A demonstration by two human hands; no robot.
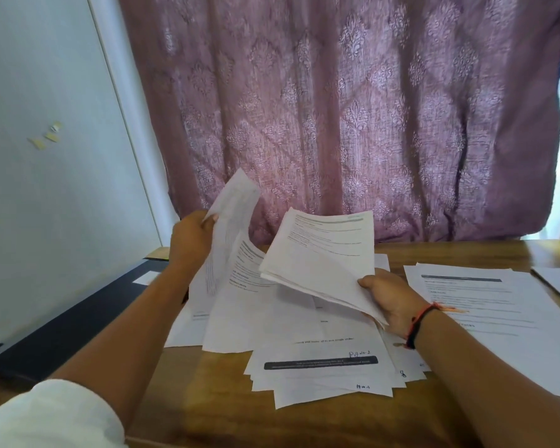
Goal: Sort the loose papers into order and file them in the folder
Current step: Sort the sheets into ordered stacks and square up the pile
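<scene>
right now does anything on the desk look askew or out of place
Yes: the loose pile in the middle of the table lies fanned, sheets at mixed angles, corners jutting. The stack to its right lies squarer. The left hand holds a sheet, the right hand a sheaf. Nothing looks torn.

The curtain [353,108] is mauve, pale damask motifs repeating. White papers [240,318] carry black print, one sheet [320,354] crossed by a black bar; the table [223,405] is warm brown wood grain, the folder [68,328] dark navy. The wristband [417,321] shows red and black, the sleeve [55,415] white.
</scene>
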